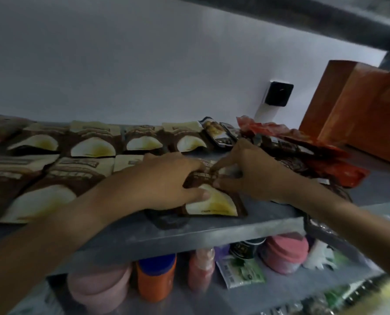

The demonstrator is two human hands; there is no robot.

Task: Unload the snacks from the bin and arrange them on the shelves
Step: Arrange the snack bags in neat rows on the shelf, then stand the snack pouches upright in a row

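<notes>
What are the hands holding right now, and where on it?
Both hold one brown snack packet lying at the shelf front edge. Left hand grips its left side, thumb on the face; right hand pinches its upper right part.

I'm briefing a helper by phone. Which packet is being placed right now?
On the grey shelf, follow the front row of brown packets rightwards. It is the end packet, alone in having the left hand and right hand on it.
</notes>
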